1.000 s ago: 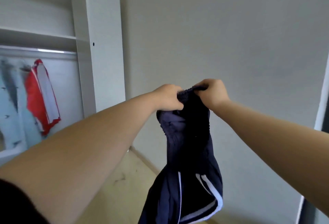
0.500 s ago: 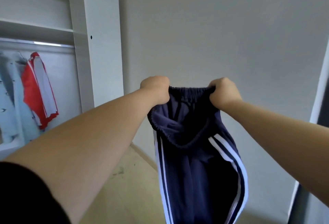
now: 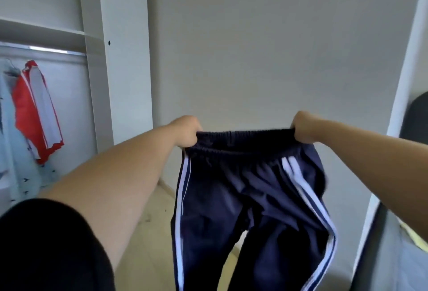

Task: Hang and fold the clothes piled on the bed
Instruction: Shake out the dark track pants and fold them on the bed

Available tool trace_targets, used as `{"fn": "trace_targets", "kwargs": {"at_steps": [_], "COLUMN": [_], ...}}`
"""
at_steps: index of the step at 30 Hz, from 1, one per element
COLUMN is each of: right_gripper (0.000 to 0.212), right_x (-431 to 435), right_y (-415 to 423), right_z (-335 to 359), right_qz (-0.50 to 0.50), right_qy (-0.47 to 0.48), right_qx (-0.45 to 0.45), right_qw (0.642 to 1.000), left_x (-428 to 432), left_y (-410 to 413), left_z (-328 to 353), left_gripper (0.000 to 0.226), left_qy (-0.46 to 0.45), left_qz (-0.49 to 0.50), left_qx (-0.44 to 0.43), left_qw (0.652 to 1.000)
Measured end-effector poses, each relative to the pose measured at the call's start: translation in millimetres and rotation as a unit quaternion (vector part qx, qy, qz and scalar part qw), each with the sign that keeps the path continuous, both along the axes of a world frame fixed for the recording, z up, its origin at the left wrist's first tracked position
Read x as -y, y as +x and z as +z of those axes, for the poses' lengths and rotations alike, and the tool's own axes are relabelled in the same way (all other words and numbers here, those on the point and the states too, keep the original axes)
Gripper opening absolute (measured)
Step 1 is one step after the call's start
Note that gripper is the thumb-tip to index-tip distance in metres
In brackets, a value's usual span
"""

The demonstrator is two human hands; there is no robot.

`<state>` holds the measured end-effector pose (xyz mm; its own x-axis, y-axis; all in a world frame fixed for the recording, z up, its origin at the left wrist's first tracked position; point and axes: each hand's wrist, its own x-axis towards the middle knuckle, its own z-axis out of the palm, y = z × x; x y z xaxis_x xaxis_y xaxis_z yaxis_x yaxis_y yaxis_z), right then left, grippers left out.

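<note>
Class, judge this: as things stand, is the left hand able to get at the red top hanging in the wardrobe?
Probably not: the left hand grips the trousers by the waistband, apart from the red top.

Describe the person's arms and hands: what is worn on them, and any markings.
The left hand and right hand are bare: no gloves, rings or watch show. Both forearms are uncovered. A short black sleeve covers the left upper arm. The right arm leaves the frame before any sleeve shows. No markings are visible.
</note>
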<state>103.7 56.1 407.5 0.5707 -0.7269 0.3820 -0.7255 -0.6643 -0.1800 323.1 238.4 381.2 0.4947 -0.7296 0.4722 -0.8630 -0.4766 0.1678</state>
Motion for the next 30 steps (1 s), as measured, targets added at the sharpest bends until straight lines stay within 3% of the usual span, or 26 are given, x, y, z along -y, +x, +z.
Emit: {"fn": "trace_targets", "kwargs": {"at_steps": [2,4,8,12,15,18,20,22,27,30], "right_gripper": [0.019,0.021,0.024,0.029,0.028,0.025,0.018,0.019,0.022,0.024], "right_x": [6,8,6,5,10,9,1,4,21,33], "right_y": [-4,-6,-12,-13,-12,-17,-19,-16,-3,-7], "right_z": [2,2,-4,-7,-9,-14,-19,-26,-25,-24], "right_qz": [0.007,0.021,0.075,0.087,0.102,0.077,0.008,-0.06,-0.073,-0.069], "right_qy": [-0.003,0.054,0.209,0.274,0.235,0.092,0.042,0.039,0.076,0.025], "right_qx": [0.071,0.112,0.207,0.244,0.236,0.058,-0.081,-0.149,-0.097,-0.03], "right_qw": [0.997,0.992,0.953,0.926,0.937,0.991,0.996,0.986,0.99,0.997], "left_x": [2,-1,-17,-20,-19,-14,-7,0,10,7], "left_y": [-1,2,-9,-11,-15,-25,-27,-28,-18,-13], "left_z": [7,15,22,22,15,10,7,4,-4,-8], "left_gripper": [0.029,0.026,0.03,0.025,0.024,0.019,0.025,0.023,0.024,0.023], "left_qy": [-0.04,-0.087,0.098,0.033,0.006,-0.018,-0.052,-0.086,-0.093,-0.166], "left_qz": [-0.014,-0.016,-0.058,-0.087,-0.085,-0.012,0.033,0.072,0.05,0.02], "left_qx": [-0.053,-0.111,-0.256,-0.339,-0.418,-0.366,-0.284,-0.19,-0.159,-0.301], "left_qw": [0.998,0.99,0.96,0.936,0.904,0.93,0.957,0.975,0.982,0.939]}}
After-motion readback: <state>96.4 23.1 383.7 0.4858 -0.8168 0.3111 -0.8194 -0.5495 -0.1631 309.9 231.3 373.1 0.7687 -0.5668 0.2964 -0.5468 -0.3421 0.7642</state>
